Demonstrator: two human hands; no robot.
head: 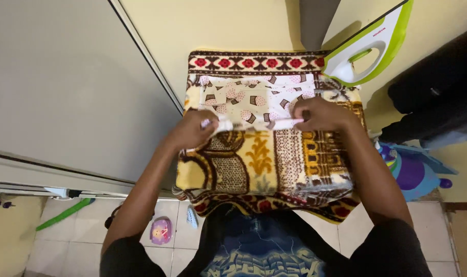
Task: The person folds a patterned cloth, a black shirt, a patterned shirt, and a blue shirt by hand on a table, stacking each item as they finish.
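Left hand (195, 129) and right hand (318, 114) pinch the patterned cloth's (249, 100) 6 o'clock hem on the blanket (259, 164); the person should keep it taut and level; iron (369, 43) sits at 1 o'clock.

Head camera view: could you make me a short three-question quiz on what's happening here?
1. True or false: both hands grip the near edge of the patterned cloth.
2. What stands at the blanket's far right corner?
3. Which hand is nearer the iron: A left, B right?

Key: 1 true, the left hand and right hand pinch it. 2 a green and white iron. 3 B.
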